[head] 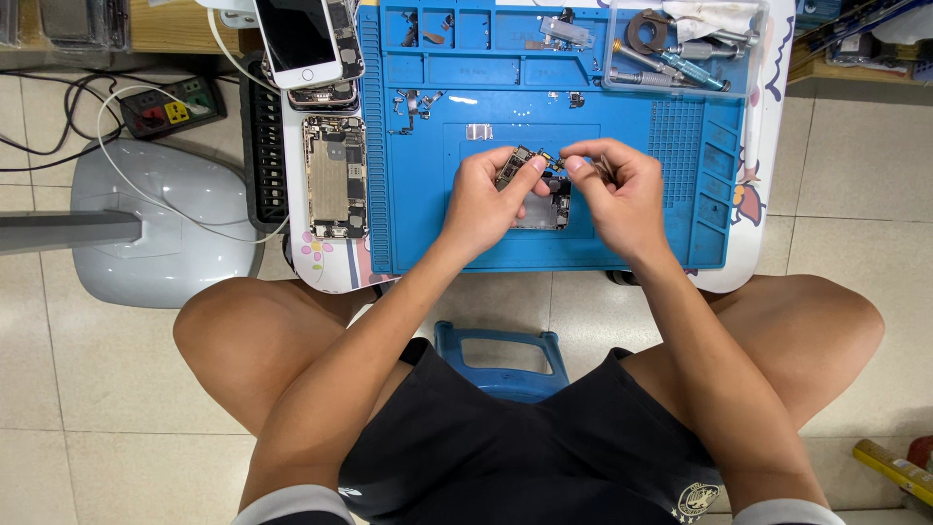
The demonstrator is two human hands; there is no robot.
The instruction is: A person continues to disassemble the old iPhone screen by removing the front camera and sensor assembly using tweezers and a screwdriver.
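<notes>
My left hand (483, 201) pinches a small dark phone circuit board (512, 165) above the blue repair mat (680, 165). My right hand (614, 191) meets it at a tiny gold-coloured part (554, 161) between the fingertips, with thin tweezers (603, 168) tucked in its fingers. Under both hands a part of an opened phone (550, 212) lies on the mat, mostly hidden.
An opened phone body (335, 177) lies left of the mat. A white phone (297, 41) rests on stacked phones at the table's top left. A clear tray (680, 49) with screwdrivers sits top right. A power strip (173, 107) and a grey lamp base (160, 228) are on the floor.
</notes>
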